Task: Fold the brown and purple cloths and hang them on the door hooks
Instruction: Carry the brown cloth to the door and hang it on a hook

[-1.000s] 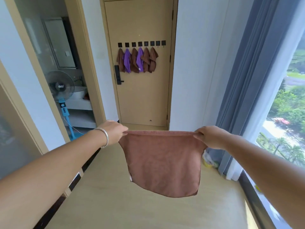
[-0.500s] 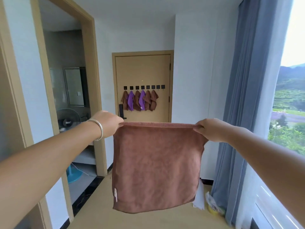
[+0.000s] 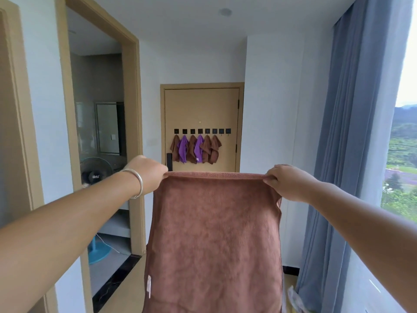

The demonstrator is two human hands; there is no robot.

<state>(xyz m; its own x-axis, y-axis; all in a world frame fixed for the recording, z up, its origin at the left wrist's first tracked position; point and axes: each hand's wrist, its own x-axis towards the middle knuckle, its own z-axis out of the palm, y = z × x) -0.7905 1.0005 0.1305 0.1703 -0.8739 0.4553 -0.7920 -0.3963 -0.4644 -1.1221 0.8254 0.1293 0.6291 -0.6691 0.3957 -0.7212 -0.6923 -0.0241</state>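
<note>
The person holds a brown cloth [image 3: 214, 240] out at arm's length, the left hand [image 3: 147, 173] pinching one top corner and the right hand [image 3: 286, 182] pinching the other, so it hangs flat in front of them. To fold it well, I'd bring the two corners together evenly, keeping the top edge taut so the halves match before letting the bottom settle. Down the corridor the door [image 3: 203, 109] carries eight black hooks [image 3: 202, 131]. Six cloths already hang there: four brown ones [image 3: 206, 149] and two purple ones [image 3: 183, 149]. The two rightmost hooks look free.
</note>
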